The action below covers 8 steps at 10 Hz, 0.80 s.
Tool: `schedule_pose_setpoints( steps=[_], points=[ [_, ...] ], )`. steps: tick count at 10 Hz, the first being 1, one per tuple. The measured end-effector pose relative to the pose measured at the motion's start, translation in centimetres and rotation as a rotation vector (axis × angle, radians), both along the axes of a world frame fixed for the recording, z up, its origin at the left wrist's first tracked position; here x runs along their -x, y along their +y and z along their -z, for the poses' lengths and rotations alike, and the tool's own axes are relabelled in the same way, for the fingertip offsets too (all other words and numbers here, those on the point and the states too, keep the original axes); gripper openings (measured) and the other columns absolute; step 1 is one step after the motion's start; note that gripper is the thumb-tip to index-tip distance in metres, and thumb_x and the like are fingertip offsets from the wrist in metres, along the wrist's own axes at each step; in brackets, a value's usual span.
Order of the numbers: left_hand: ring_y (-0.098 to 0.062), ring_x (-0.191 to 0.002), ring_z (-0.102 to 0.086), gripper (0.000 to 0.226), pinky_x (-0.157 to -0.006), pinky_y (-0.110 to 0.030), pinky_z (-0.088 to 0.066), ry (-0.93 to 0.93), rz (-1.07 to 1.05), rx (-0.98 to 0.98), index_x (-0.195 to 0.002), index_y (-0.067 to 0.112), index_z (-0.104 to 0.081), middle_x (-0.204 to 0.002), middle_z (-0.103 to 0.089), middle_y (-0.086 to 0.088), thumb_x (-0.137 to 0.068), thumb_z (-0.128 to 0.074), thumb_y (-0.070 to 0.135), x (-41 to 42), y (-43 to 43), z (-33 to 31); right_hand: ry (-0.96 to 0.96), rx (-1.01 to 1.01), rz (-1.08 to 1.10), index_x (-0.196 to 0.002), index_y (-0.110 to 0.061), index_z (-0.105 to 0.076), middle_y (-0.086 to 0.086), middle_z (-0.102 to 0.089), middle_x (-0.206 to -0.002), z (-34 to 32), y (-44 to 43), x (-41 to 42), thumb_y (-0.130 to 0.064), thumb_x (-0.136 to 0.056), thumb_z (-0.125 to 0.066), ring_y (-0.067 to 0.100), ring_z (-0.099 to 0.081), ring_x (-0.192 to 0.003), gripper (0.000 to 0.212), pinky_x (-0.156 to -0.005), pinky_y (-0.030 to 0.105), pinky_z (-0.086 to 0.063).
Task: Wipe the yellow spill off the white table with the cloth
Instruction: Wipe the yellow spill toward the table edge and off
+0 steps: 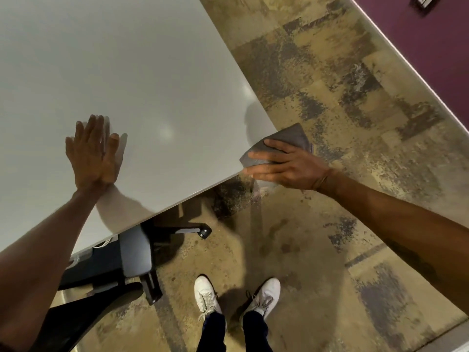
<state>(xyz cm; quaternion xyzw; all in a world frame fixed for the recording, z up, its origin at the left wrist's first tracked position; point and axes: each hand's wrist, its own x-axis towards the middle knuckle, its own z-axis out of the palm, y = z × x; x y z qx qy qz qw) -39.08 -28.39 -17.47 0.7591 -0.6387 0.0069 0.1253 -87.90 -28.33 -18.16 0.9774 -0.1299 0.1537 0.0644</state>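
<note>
The white table (152, 72) fills the upper left of the head view, its near corner at the right. My left hand (94, 153) lies flat on the tabletop, fingers together, palm down, holding nothing. My right hand (281, 166) presses a grey cloth (281, 142) onto the table's right corner, with part of the cloth hanging past the edge over the floor. No yellow spill shows anywhere on the visible tabletop.
A dark office chair (121, 260) with a castor (204, 231) stands half under the table's near edge. My feet in white shoes (236, 298) stand on mottled brown carpet (330, 97). A purple wall (431, 47) runs along the top right.
</note>
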Motion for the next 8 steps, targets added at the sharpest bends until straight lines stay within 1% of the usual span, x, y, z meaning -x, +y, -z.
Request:
schedule_pose_setpoints(
  steps=[1,2,3,4,5,6,7,8],
  points=[
    [-0.027,-0.148,-0.032,0.056,-0.120,-0.062,-0.019,0.094,-0.032,-0.031,-0.152,0.027,-0.030,-0.161,-0.035,-0.008,-0.107,-0.024,0.059,0.1,0.2,-0.3,0.019,-0.013,0.027,-0.121,-0.016,-0.070,-0.003,-0.051,-0.148,-0.3,-0.3,1.6,-0.007,-0.102,-0.053,0.028,-0.040,-0.142,0.027,-0.116,0.055,-0.032],
    [-0.024,-0.156,-0.021,0.064,-0.124,-0.060,-0.007,0.105,-0.039,-0.096,-0.157,0.025,-0.024,-0.168,-0.024,-0.006,-0.106,-0.019,0.064,0.6,0.4,-0.7,0.015,-0.037,0.064,-0.123,-0.014,-0.069,-0.002,-0.050,-0.148,-0.4,-0.1,2.8,-0.008,-0.102,-0.055,0.030,-0.039,-0.142,0.026,-0.114,0.058,-0.033],
    [-0.029,-0.156,-0.020,0.064,-0.122,-0.065,-0.005,0.136,-0.072,-0.102,-0.157,0.020,-0.026,-0.168,-0.023,-0.009,-0.106,-0.022,0.060,1.4,0.6,-1.1,-0.008,-0.092,0.145,-0.124,-0.012,-0.068,0.002,-0.051,-0.148,-0.4,0.5,3.9,-0.014,-0.105,-0.053,0.034,-0.039,-0.142,0.025,-0.114,0.060,-0.033],
    [-0.034,-0.156,-0.019,0.067,-0.121,-0.069,-0.007,0.164,-0.106,-0.111,-0.158,0.016,-0.027,-0.168,-0.024,-0.012,-0.106,-0.023,0.058,2.8,0.4,-1.5,-0.036,-0.066,0.278,-0.126,-0.010,-0.067,0.007,-0.054,-0.145,-0.5,1.3,5.5,-0.017,-0.106,-0.047,0.040,-0.041,-0.139,0.030,-0.113,0.063,-0.032],
    [-0.031,-0.159,-0.011,0.069,-0.123,-0.066,-0.001,0.167,-0.086,-0.149,-0.161,0.017,-0.025,-0.171,-0.017,-0.007,-0.106,-0.019,0.059,4.4,-0.7,-1.5,-0.033,-0.273,0.496,-0.124,-0.008,-0.068,0.014,-0.053,-0.144,-1.0,2.2,7.6,-0.005,-0.092,-0.064,0.044,-0.039,-0.139,0.032,-0.111,0.066,-0.032],
    [-0.023,-0.161,0.002,0.069,-0.123,-0.059,0.009,0.109,-0.018,-0.204,-0.164,0.022,-0.021,-0.174,-0.006,0.002,-0.107,-0.012,0.061,6.2,-2.9,-1.0,-0.451,-0.627,0.873,-0.125,-0.004,-0.067,0.018,-0.053,-0.144,-0.7,1.9,8.7,0.009,-0.086,-0.067,0.032,-0.045,-0.139,0.041,-0.109,0.061,-0.040],
    [-0.024,-0.161,0.001,0.074,-0.123,-0.057,0.010,0.155,0.041,-0.172,-0.163,0.024,-0.022,-0.174,-0.009,0.002,-0.105,-0.009,0.066,8.6,-5.5,-0.7,-0.838,-0.976,1.001,-0.119,-0.009,-0.071,0.018,-0.063,-0.131,-2.0,0.1,7.4,0.000,-0.089,-0.059,-0.006,-0.056,-0.121,0.033,-0.113,0.041,-0.041],
    [-0.022,-0.162,-0.004,0.081,-0.127,-0.058,0.005,0.282,0.034,-0.136,-0.163,0.027,-0.027,-0.172,-0.018,0.004,-0.096,-0.011,0.070,11.4,-7.3,-0.6,-0.968,-1.199,1.115,-0.122,-0.010,-0.069,-0.013,-0.078,-0.097,-2.4,-3.2,4.8,-0.006,-0.090,-0.059,-0.007,-0.069,-0.086,0.033,-0.080,0.015,-0.055]
  ],
)
